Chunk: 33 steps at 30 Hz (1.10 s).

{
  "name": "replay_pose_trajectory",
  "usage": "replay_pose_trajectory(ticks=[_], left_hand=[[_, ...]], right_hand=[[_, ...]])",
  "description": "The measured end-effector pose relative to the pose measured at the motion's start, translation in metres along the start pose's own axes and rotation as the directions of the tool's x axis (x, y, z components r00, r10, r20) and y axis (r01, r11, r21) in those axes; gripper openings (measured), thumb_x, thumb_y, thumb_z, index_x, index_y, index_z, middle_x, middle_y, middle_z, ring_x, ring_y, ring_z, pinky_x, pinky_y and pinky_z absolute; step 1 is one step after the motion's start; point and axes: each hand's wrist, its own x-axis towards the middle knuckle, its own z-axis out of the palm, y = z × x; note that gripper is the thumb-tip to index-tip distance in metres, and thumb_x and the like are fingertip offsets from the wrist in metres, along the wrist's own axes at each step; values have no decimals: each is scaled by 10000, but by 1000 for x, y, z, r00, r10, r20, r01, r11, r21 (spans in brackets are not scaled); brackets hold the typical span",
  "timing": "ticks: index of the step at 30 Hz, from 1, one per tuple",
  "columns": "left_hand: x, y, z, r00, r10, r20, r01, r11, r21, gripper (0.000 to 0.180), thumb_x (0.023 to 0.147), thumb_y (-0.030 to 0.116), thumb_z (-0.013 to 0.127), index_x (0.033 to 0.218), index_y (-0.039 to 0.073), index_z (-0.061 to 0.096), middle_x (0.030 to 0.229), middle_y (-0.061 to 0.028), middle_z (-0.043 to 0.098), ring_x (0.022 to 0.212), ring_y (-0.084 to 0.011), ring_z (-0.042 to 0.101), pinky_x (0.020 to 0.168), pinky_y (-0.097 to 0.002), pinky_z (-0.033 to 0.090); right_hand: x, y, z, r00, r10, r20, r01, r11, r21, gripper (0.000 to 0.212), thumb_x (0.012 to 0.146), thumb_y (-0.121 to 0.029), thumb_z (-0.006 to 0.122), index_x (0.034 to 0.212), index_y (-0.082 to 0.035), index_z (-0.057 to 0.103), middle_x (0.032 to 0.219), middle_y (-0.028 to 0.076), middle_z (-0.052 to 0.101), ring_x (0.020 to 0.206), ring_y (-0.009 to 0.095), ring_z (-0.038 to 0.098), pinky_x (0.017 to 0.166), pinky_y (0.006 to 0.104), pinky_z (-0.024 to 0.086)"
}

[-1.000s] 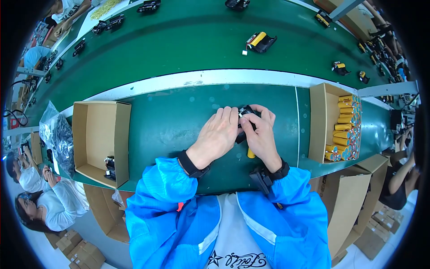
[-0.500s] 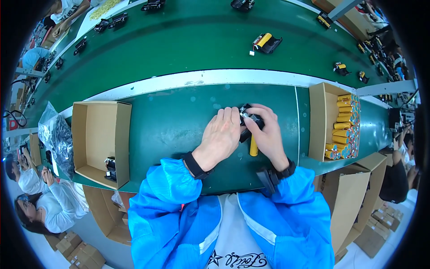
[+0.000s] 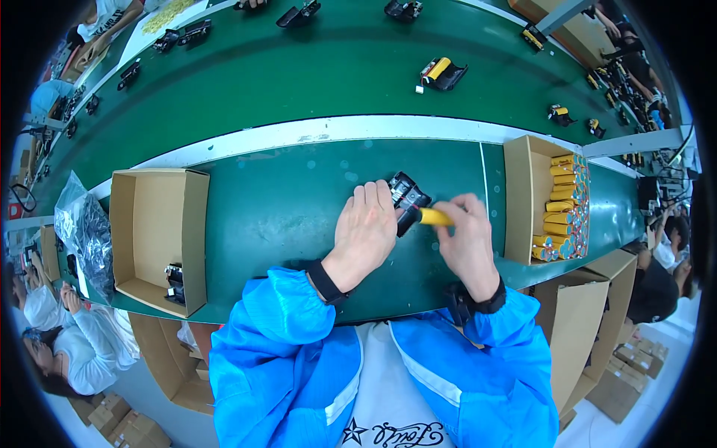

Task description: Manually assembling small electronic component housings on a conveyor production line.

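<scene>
My left hand (image 3: 364, 230) rests on a black plastic battery holder (image 3: 407, 196) on the green bench, holding it down. My right hand (image 3: 467, 240) pinches a yellow cylindrical cell (image 3: 435, 217) and holds its end against the holder's side. Both sleeves are blue, with black wristbands. The lower part of the holder is hidden under my left fingers.
A cardboard box (image 3: 526, 196) of yellow cells (image 3: 562, 207) stands at my right. At my left an open cardboard box (image 3: 153, 224) holds one black part (image 3: 175, 282). Beyond the white rail (image 3: 314, 134), the green conveyor carries another holder with a yellow cell (image 3: 442, 73) and several black parts. Other people sit at left.
My right hand has drawn away to the right, so the yellow cell now shows between the hands. One second ago both hands were closed together over the holder.
</scene>
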Motion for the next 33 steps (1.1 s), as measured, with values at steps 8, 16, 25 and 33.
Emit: replay_pose_trajectory(ticks=[8,16,25,33], left_hand=[[0,6,4,999,-34,-22,34,999,16,456,876,205,678,1159,-97,487,970,-182,549,892,-311,573,754,-375,507],[0,2,7,996,-63,-67,63,998,2,460,860,174,681,1174,-98,485,965,-179,549,883,-309,575,746,-375,514],[-8,-13,-7,999,-36,29,40,990,-133,498,820,68,673,1242,-107,475,1033,-208,554,922,-348,620,773,-400,547],[-22,-22,-30,999,19,39,-5,939,-343,501,793,4,694,1271,18,544,1185,-170,540,915,-368,658,737,-435,577]], right_hand=[[5,7,22,974,70,-216,-12,966,258,362,720,24,754,1068,-70,720,1293,150,557,1112,328,615,909,388,522],[5,-11,25,967,105,-231,-18,935,354,299,743,-56,801,1032,-32,729,1413,230,501,1140,312,641,893,344,546],[9,-39,49,970,-3,-244,116,886,448,268,732,-69,806,994,-42,754,1424,265,485,1146,357,632,928,391,534],[22,-51,30,989,-99,-109,112,986,121,316,695,-59,794,1009,-69,771,1398,323,472,1239,436,531,970,438,503]])
